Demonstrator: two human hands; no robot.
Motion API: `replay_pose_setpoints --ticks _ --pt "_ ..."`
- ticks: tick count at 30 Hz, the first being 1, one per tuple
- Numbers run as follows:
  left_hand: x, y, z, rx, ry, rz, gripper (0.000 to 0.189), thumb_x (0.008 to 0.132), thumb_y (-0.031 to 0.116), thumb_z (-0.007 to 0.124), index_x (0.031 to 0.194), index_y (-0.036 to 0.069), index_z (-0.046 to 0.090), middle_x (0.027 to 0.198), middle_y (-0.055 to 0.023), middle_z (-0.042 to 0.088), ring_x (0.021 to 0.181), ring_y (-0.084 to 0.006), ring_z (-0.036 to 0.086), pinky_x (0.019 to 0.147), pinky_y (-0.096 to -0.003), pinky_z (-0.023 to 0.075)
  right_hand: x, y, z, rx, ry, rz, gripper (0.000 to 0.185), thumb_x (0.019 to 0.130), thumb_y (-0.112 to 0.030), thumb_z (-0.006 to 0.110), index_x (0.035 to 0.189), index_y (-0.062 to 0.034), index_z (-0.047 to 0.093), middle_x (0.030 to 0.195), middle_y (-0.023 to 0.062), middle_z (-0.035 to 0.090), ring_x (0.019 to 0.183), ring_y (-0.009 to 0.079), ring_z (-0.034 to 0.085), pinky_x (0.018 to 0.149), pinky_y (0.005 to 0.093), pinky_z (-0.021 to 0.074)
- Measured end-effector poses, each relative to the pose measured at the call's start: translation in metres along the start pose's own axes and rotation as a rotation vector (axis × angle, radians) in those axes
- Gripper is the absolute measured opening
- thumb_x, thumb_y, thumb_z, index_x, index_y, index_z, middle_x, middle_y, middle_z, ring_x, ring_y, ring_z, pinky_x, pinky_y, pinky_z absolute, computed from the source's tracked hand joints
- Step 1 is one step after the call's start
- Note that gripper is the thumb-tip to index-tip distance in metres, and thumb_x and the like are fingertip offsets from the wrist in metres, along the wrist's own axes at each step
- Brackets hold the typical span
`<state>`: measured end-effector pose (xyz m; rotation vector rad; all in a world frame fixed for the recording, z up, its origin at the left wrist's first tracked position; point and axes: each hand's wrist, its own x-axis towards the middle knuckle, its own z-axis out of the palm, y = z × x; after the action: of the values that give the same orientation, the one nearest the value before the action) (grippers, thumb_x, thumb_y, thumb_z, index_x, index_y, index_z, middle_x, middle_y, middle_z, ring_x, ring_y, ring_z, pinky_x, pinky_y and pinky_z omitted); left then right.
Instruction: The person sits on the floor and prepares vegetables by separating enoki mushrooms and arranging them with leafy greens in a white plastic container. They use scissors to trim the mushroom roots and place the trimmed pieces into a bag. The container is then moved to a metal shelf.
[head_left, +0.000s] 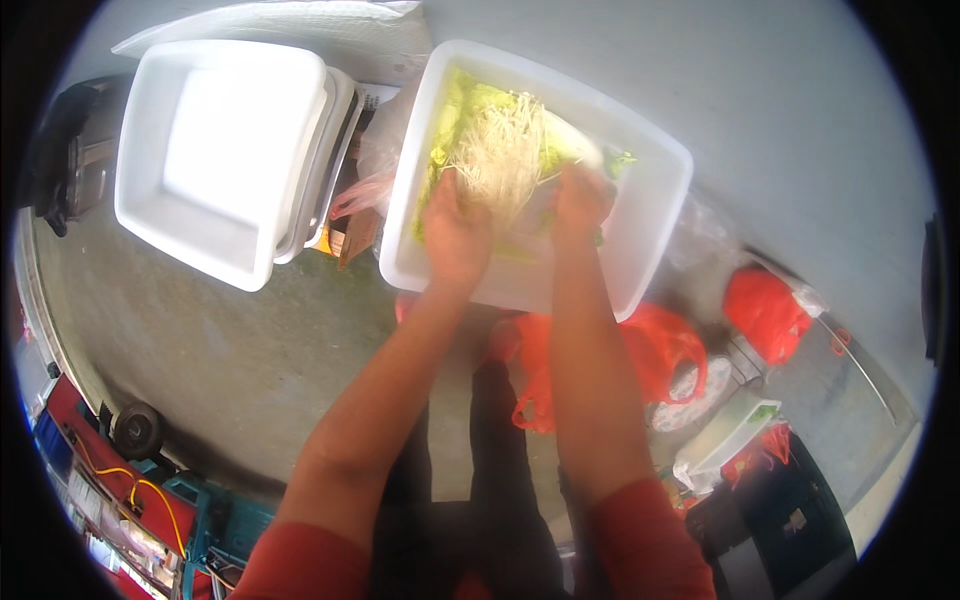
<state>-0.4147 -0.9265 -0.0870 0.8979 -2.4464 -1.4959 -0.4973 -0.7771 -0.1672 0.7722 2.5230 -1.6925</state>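
Observation:
Both of my hands reach into a white plastic tub (652, 172). Inside lie pale enoki mushrooms (504, 142) on yellow-green leaves of napa cabbage (448, 124). My left hand (459, 236) is at the lower left edge of the mushrooms, its fingers partly hidden and blurred. On the other side, my right hand (581, 196) is curled just below a whitish cabbage stalk (574, 142); whether it grips anything is unclear. A bit of green leaf (621, 163) shows right of the stalk.
Left of the tub stands a stack of white tubs (281, 165), with a clear plastic bag (386, 142) between. Red plastic bags (667, 337) hang or lie below the tub. A white container (724, 435) is at lower right, and a black wheel (139, 430) at lower left.

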Motion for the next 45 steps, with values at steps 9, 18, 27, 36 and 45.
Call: replay_pose_setpoints --ticks 9,18,27,36,45 --pt "0.003 -0.003 -0.006 0.011 -0.039 -0.035 0.055 0.074 0.006 0.057 0.126 -0.007 0.045 0.116 -0.0264 0.055 0.105 -0.0409 0.052 0.091 -0.0425 0.0427 -0.037 -0.066 0.015 -0.283 -0.310 -0.372 0.019 0.074 -0.010 0.067 0.093 -0.0062 0.065 0.095 0.0080 0.065 0.081 0.0241 0.060 0.073 0.0339 0.0480" --pt "0.011 0.010 -0.005 0.042 -0.130 -0.110 0.056 0.073 0.005 0.057 0.128 -0.004 0.047 0.102 -0.0234 0.060 0.092 -0.0384 0.057 0.082 -0.0426 0.0458 -0.072 -0.054 0.024 0.128 -0.221 0.015 0.052 0.084 -0.016 0.065 0.130 -0.0003 0.046 0.116 0.0152 0.058 0.107 0.0232 0.054 0.091 0.0346 0.0429" --pt "0.009 0.017 0.003 -0.087 -0.147 -0.073 0.037 0.078 0.005 0.052 0.114 -0.003 0.054 0.084 -0.0204 0.058 0.072 -0.0283 0.057 0.065 -0.0358 0.0456 -0.085 -0.072 0.020 0.482 -0.330 0.246 0.067 0.083 -0.013 0.068 0.138 0.0017 0.034 0.133 0.0144 0.046 0.116 0.0220 0.047 0.098 0.0317 0.0384" --pt "-0.005 0.049 -0.003 0.049 -0.245 0.162 0.047 0.076 0.002 0.051 0.122 0.000 0.052 0.109 -0.0233 0.057 0.093 -0.0412 0.054 0.081 -0.0461 0.0446 -0.075 -0.076 0.007 0.587 -0.463 0.369 0.055 0.082 -0.013 0.068 0.127 0.0023 0.042 0.113 0.0105 0.056 0.098 0.0200 0.055 0.079 0.0322 0.0480" --pt "-0.020 0.033 -0.005 0.071 -0.139 0.067 0.054 0.078 0.004 0.050 0.130 -0.004 0.044 0.119 -0.0233 0.055 0.105 -0.0397 0.052 0.091 -0.0445 0.0420 -0.078 -0.088 0.014 0.361 -0.294 0.365 0.040 0.078 -0.024 0.072 0.106 -0.0003 0.055 0.103 0.0106 0.058 0.091 0.0198 0.054 0.076 0.0338 0.0464"
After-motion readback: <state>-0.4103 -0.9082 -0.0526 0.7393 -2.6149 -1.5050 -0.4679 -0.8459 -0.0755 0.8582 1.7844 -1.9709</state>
